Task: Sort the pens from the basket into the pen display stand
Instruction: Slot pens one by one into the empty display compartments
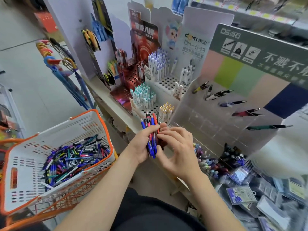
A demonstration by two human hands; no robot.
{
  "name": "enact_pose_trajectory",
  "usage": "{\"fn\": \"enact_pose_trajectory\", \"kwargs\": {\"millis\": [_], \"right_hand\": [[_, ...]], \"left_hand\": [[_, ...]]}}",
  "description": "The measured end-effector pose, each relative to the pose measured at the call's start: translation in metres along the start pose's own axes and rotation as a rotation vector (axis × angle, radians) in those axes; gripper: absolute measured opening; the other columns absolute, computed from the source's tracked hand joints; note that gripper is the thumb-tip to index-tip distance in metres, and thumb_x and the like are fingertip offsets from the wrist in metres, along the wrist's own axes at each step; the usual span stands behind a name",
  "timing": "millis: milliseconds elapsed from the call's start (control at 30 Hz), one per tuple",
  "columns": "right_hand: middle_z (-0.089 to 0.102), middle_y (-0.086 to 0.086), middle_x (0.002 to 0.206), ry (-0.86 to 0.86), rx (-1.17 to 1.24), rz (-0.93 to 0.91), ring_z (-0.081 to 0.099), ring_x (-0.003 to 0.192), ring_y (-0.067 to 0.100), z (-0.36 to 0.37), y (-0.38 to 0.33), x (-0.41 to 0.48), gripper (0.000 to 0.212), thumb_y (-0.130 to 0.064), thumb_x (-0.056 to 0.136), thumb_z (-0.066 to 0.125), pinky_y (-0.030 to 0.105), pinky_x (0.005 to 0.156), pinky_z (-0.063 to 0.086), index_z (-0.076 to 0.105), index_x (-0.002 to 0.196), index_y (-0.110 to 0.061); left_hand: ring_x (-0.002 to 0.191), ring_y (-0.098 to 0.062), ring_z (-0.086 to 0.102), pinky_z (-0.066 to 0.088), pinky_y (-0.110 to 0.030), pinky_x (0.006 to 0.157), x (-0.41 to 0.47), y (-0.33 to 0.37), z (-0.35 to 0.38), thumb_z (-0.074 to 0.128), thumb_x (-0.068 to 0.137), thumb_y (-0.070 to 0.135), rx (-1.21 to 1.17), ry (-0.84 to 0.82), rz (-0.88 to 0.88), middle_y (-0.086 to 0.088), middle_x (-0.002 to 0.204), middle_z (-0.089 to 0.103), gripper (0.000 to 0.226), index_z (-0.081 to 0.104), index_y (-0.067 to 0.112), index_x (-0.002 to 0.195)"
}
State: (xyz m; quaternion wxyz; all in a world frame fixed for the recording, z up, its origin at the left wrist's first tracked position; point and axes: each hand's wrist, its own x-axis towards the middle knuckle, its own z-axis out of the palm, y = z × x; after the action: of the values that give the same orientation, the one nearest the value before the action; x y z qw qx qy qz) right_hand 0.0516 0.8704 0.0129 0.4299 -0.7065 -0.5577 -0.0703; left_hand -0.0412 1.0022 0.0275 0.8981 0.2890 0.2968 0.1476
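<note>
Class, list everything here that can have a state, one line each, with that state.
left hand: grips the bundle of pens.
right hand: fingertips touch the bundle; whether they pinch is unclear.
bundle of pens: held roughly upright.
basket: partly filled with loose pens.
display stand: holds a few pens, many slots vacant.

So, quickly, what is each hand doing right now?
Left hand: closed, gripping a bundle of pens.
Right hand: fingertips on that bundle; whether it pinches a pen cannot be told.
</note>
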Motion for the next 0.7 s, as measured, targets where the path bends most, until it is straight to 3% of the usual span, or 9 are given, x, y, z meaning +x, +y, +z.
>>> {"fn": "enact_pose_trajectory", "kwargs": {"millis": [133,233,333,400,533,700], "right_hand": [[0.074,-0.011,0.106,0.103,0.084,0.141,0.062,0.111,0.018,0.001,-0.004,0.011,0.011,-0.015,0.088,0.074,0.041,0.096,0.047,0.080,0.095,-0.020],[0.069,-0.011,0.104,0.154,0.168,0.528,0.065,0.101,0.012,0.003,-0.003,0.030,0.016,-0.017,0.097,0.068,0.040,0.093,0.054,0.076,0.111,-0.021],[0.074,-0.004,0.089,0.006,0.501,0.818,0.067,0.068,0.017,0.005,0.007,0.045,0.024,-0.039,0.101,0.063,0.051,0.080,0.062,0.075,0.119,-0.027],[0.068,0.008,0.073,-0.081,0.699,0.873,0.056,0.058,0.024,0.003,0.010,0.048,0.031,-0.046,0.101,0.062,0.052,0.068,0.057,0.080,0.105,-0.021],[0.067,0.020,0.065,-0.227,0.584,0.905,0.058,0.062,0.025,-0.008,0.015,0.049,0.039,-0.040,0.092,0.068,0.056,0.072,0.057,0.072,0.079,-0.004],[0.066,0.013,0.057,-0.278,0.471,0.952,0.056,0.048,0.015,-0.021,0.011,0.058,0.033,-0.021,0.091,0.074,0.026,0.055,0.048,0.069,0.082,0.010]], "left_hand": [[0.079,-0.024,0.069,0.061,-0.036,0.070,0.002,-0.002,0.000,0.059,0.103,0.011,0.214,-0.005,0.037,-0.014,0.092,0.071,0.025,0.072,-0.001,0.120],[0.061,-0.019,0.052,0.054,-0.033,0.058,0.000,-0.003,0.004,0.058,0.103,0.012,0.282,-0.071,0.020,-0.009,0.074,0.056,0.014,0.064,0.001,0.109],[0.058,-0.015,0.051,0.051,-0.030,0.055,-0.002,-0.002,0.006,0.054,0.103,0.012,0.259,-0.153,-0.024,-0.009,0.084,0.061,0.010,0.060,0.005,0.108],[0.058,-0.014,0.054,0.051,-0.029,0.054,-0.005,0.000,0.005,0.054,0.103,0.014,0.267,-0.190,-0.063,-0.009,0.089,0.064,0.013,0.059,0.005,0.111],[0.065,-0.018,0.059,0.052,-0.029,0.053,-0.007,-0.001,-0.003,0.055,0.102,0.013,0.336,-0.164,-0.085,-0.013,0.093,0.064,0.016,0.061,0.003,0.113],[0.071,-0.024,0.064,0.058,-0.039,0.063,-0.007,-0.007,-0.005,0.054,0.104,0.011,0.412,-0.139,-0.082,-0.019,0.096,0.067,0.018,0.066,0.003,0.114]]}}
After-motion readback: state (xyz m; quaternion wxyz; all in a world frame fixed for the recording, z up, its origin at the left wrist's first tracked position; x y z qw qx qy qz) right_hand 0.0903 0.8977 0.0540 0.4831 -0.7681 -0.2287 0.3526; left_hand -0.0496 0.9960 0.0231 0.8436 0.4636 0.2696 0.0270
